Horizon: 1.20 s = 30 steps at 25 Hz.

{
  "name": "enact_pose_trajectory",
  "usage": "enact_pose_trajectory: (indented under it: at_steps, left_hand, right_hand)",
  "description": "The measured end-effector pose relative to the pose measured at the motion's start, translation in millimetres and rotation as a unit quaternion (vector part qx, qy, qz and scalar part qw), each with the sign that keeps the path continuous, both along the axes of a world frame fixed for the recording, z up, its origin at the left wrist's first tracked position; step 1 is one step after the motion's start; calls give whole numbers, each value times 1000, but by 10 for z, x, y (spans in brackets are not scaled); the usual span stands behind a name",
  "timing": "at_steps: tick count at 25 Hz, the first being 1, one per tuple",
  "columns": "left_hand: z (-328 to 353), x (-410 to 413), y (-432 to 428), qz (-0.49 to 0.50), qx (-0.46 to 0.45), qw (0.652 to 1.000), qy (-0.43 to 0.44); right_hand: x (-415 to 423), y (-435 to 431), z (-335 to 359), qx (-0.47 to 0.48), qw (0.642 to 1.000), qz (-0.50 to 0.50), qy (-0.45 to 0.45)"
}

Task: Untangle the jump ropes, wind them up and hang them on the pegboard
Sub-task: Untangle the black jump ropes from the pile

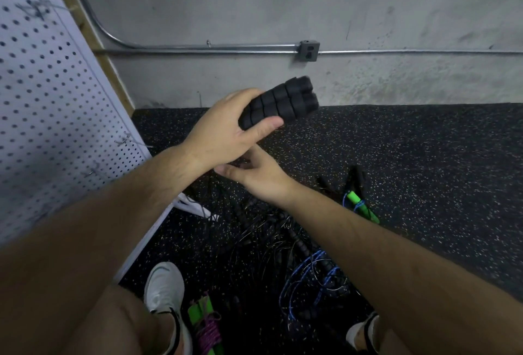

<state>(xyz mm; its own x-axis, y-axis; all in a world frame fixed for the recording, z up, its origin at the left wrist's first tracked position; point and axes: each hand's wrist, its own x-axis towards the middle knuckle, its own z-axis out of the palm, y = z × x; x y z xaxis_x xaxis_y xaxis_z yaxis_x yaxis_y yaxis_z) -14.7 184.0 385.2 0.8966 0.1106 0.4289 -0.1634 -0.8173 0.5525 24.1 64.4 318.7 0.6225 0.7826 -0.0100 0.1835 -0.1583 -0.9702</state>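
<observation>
My left hand [226, 131] grips a pair of black ribbed foam jump rope handles [285, 102], held side by side and pointing up to the right. My right hand [254, 176] sits just below it, fingers pointing left and partly hidden under the left wrist; what it holds I cannot tell. A tangle of black and blue jump ropes [305, 264] lies on the floor under my arms. The white pegboard [51, 105] leans at the left with thin wire hooks [127, 139].
A wound purple rope with green handles [206, 323] lies by my left shoe [167, 289]. Another green-handled rope [362, 207] lies at the right on the speckled black rubber floor [424, 156]. A concrete wall with a metal conduit and outlet box [309, 51] stands behind.
</observation>
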Motion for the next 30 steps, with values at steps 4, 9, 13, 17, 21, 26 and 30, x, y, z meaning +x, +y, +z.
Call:
enact_pose_trajectory:
  at_steps: [4, 9, 13, 17, 21, 26, 30]
  left_hand:
    - [68, -96, 114, 12, -126, 992, -13]
    - [122, -234, 415, 39, -206, 978, -3]
    - [125, -374, 691, 40, -127, 991, 10]
    - [119, -460, 760, 53, -91, 993, 51]
    - [60, -483, 752, 3, 25, 995, 101]
    - [-60, -325, 561, -18, 253, 964, 76]
    - [-144, -199, 372, -32, 338, 940, 21]
  right_hand:
    - [-177, 489, -104, 45, 998, 43, 12]
    - [-191, 645, -101, 17, 998, 55, 13]
    - [96, 351, 0, -21, 997, 61, -38]
    - [420, -131, 261, -91, 993, 62, -44]
    - [581, -585, 516, -132, 985, 14, -106]
    - [488, -865, 694, -125, 977, -56, -161]
    - [411, -994, 639, -162, 956, -104, -221]
